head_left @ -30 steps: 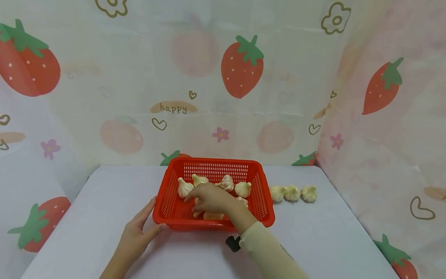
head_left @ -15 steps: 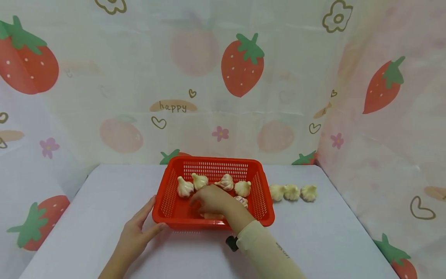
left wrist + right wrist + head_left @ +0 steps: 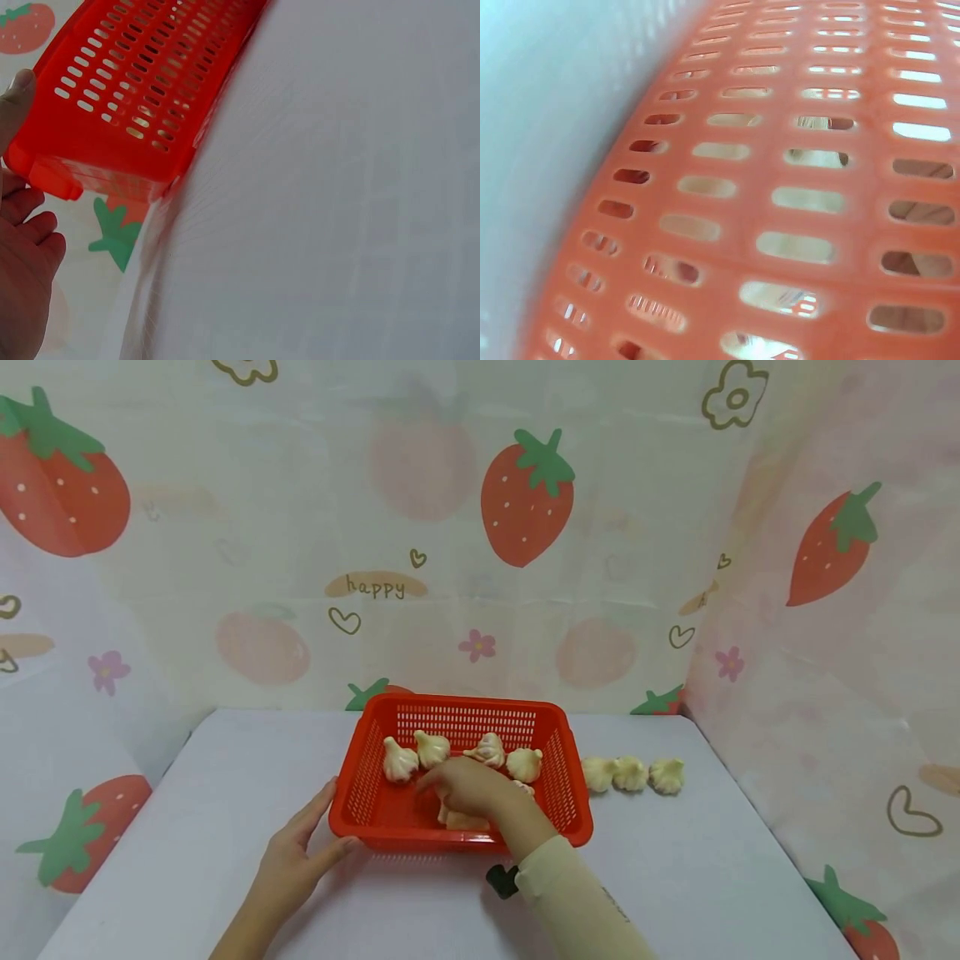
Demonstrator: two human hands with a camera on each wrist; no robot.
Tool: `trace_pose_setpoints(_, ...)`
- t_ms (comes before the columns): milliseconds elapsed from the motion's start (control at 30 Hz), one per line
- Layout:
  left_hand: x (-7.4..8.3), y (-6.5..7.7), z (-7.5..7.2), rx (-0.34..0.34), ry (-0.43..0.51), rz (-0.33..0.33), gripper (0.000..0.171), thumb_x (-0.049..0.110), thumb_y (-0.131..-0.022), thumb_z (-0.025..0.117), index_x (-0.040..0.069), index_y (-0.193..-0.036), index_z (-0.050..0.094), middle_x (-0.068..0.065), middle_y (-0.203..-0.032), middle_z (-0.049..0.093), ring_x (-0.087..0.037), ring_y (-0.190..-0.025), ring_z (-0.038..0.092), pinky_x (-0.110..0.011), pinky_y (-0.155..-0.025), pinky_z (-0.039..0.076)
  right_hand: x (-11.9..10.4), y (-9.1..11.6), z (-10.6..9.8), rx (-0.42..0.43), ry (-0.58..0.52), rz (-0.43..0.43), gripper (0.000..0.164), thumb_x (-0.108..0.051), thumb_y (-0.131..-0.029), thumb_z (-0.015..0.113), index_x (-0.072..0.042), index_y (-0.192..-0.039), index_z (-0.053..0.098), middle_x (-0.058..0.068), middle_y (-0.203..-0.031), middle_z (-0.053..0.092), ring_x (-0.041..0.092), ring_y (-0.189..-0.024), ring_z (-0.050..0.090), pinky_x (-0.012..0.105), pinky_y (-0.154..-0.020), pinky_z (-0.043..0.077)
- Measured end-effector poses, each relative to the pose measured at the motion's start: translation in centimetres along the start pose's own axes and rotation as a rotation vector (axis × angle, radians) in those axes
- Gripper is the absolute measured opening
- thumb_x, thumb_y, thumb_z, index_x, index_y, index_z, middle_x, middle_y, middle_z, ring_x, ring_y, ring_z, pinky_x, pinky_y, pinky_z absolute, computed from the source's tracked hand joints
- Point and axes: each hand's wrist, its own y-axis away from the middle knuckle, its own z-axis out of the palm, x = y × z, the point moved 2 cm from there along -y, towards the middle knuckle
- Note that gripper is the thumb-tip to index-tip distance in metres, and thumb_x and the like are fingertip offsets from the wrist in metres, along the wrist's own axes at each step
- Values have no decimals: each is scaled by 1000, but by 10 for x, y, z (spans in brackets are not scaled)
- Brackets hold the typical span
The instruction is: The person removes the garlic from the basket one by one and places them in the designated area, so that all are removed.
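In the head view a red perforated plastic basket [image 3: 461,841] holds several garlic bulbs [image 3: 400,762], most along its back half. My left hand [image 3: 288,860] rests on the basket's left front corner, fingers along the side and thumb at the front rim. The left wrist view shows that thumb [image 3: 16,94] and relaxed fingers beside the corner. My right hand [image 3: 468,787] reaches down inside the basket, fingers bent over a pale tan piece [image 3: 444,816], next to a tan block-like piece [image 3: 468,822]. The hand hides its own thumb. Basket wall [image 3: 862,225] fills the right wrist view.
Three garlic bulbs [image 3: 630,774] lie in a row on the white table [image 3: 675,868], to the right of the basket. A black object [image 3: 502,881] shows under the right cuff. Strawberry-printed cloth [image 3: 465,610] hangs behind the table and at its sides.
My right hand has shifted slightly right inside the basket. The pale tan piece beneath it now lies further right, close against the tan block-like piece. My left hand keeps its place.
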Motion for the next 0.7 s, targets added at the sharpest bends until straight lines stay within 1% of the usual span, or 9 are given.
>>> trace_pose_setpoints(67,0,0,0,2,4,3,89,50,-87,78,32,-161,32,7,-163,38,-19,-150,38,-4,-102,28,1,1,-1,-18,-13,13,43,6,-92,62,-11,-131,72,2,-81,68,8,-67,48,18,-64,41)
trace_pose_setpoints(133,-1,0,0,1,10,3,89,50,-87,77,33,-161,31,8,-163,38,-19,-150,37,-4,-102,28,2,2,0,-28,-18,41,41,0,-92,69,-10,-132,71,2,-82,70,7,-65,51,17,-67,45)
trace_pose_setpoints(200,-1,0,0,2,11,4,89,50,-87,77,33,-161,31,8,-163,38,-18,-150,37,-4,-102,28,4,1,0,-21,11,64,40,-8,-90,76,-10,-130,72,1,-95,76,6,-72,58,19,-76,52)
trace_pose_setpoints(267,0,0,0,3,12,8,89,50,-88,78,32,-161,31,8,-163,38,-17,-150,37,-4,-102,28,5,1,0,0,60,76,36,-15,-90,79,-12,-126,75,-2,-106,76,6,-82,61,22,-86,54)
trace_pose_setpoints(333,0,1,0,5,9,11,89,49,-88,78,30,-162,32,7,-163,38,-16,-150,37,-4,-103,28,6,0,0,21,105,84,32,-21,-90,79,-14,-121,78,-3,-109,76,8,-90,63,25,-92,54)
trace_pose_setpoints(400,1,1,0,7,-1,12,90,49,-87,78,29,-162,32,7,-163,38,-17,-150,37,-4,-102,28,7,-1,0,41,145,86,27,-25,-90,79,-16,-115,80,-5,-107,77,9,-94,64,27,-93,54)
trace_pose_setpoints(533,2,1,0,8,-13,11,91,50,-87,78,25,-162,33,6,-163,39,-20,-149,38,-4,-102,28,6,-1,0,66,180,89,19,-27,-92,78,-19,-108,82,-10,-99,76,9,-92,63,26,-91,53)
trace_pose_setpoints(633,2,1,-1,7,-22,7,91,50,-87,78,26,-162,33,7,-163,39,-20,-149,38,-5,-103,29,5,-1,0,80,189,89,15,-25,-93,76,-20,-105,82,-12,-94,74,9,-89,61,26,-87,53)
trace_pose_setpoints(700,2,1,0,7,-21,5,91,49,-87,79,27,-162,33,7,-163,39,-19,-149,38,-5,-103,28,5,-1,-1,83,196,83,14,-24,-94,76,-19,-105,82,-13,-93,74,9,-89,61,26,-87,53)
